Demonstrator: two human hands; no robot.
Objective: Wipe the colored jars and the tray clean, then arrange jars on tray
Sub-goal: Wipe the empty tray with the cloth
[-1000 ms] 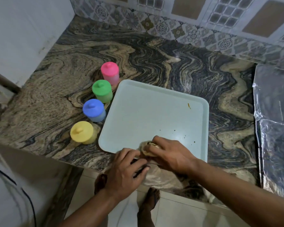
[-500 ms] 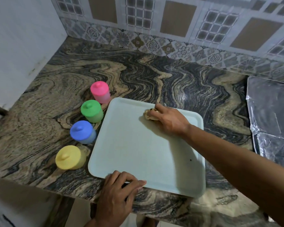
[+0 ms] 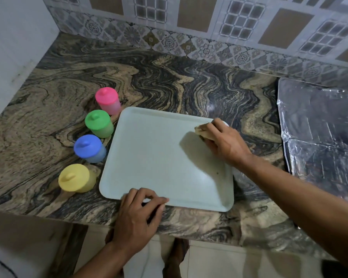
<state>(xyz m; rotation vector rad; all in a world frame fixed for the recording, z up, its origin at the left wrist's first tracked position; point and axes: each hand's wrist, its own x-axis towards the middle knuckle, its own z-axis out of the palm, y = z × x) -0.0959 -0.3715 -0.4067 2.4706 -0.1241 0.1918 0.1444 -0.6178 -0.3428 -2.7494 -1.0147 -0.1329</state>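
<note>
A pale green tray (image 3: 155,157) lies flat on the marble counter. My right hand (image 3: 227,143) presses a small tan cloth (image 3: 203,130) onto the tray's far right corner. My left hand (image 3: 139,215) rests on the tray's near edge, its fingertips pinning the rim. Left of the tray, in a slanting row on the counter, stand a pink jar (image 3: 108,100), a green jar (image 3: 98,123), a blue jar (image 3: 89,148) and a yellow jar (image 3: 76,178), all lidded and upright. A dark speck sits on the tray near its right edge.
The marble counter (image 3: 189,87) runs back to a tiled wall. A foil-covered surface (image 3: 319,125) lies at the right. A white wall bounds the left side. The counter's front edge is just below the tray, with floor tiles and feet beneath.
My right hand slid the cloth from the tray's near edge up to its far side, then rightward to the far right corner. My left hand stayed on the near edge.
</note>
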